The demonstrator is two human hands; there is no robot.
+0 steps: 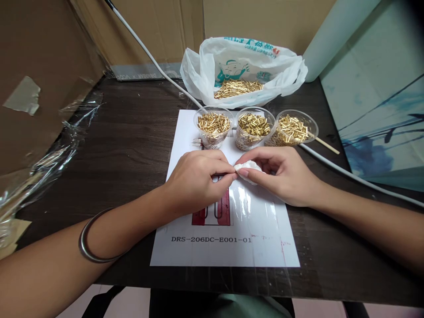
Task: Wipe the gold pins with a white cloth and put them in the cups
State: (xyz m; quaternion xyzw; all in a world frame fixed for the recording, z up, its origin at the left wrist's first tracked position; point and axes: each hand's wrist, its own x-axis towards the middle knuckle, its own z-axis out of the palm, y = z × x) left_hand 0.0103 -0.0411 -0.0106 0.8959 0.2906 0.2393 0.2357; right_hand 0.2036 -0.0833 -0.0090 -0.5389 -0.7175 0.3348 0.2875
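My right hand [281, 174] is closed on a crumpled white tissue [248, 166], held between thumb and fingers. At the tissue's left edge, the thumb and index finger of my left hand [202, 176] are pinched together. Whatever sits in that pinch is too small to make out. Both hands are above a white printed sheet [265, 247] with a dark red picture [223, 212] on it, partly covered by my left hand. Just beyond the hands stand three clear plastic cups: a left cup [213, 142], a middle cup [247, 142] and a tilted right cup [313, 128], all holding small gold-coloured metal tubes.
A white plastic bag [192, 75] with many more gold tubes lies open behind the cups. One white cable [155, 64] crosses the dark table [132, 128]. A thin wooden stick [327, 145] pokes out by the right cup. Cardboard [155, 31] walls the back and left.
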